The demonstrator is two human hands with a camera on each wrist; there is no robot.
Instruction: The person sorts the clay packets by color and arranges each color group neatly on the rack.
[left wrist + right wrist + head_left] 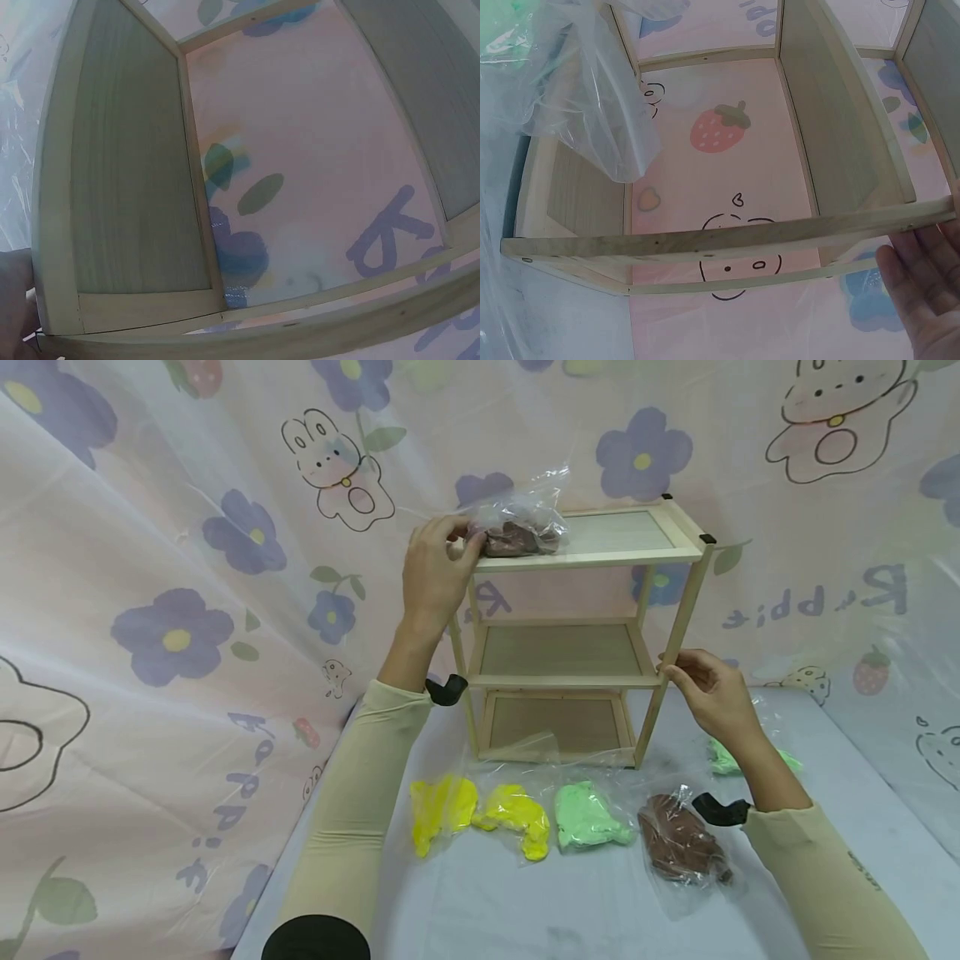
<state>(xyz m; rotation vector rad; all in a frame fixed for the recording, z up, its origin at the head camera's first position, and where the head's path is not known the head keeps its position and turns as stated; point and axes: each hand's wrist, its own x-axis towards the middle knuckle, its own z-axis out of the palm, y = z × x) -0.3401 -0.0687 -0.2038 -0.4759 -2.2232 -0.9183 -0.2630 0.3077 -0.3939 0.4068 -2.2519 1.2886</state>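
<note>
In the head view, the wooden rack [562, 681] is gripped at its top left corner by the curled fingers of the left hand [438, 568], beside a brown bag [517, 538] laid on top, while its right front post is pinched by the right hand [716, 697]. By the left wrist, only fingers bent at that corner are shown; by the right, fingers set against the post.
</note>
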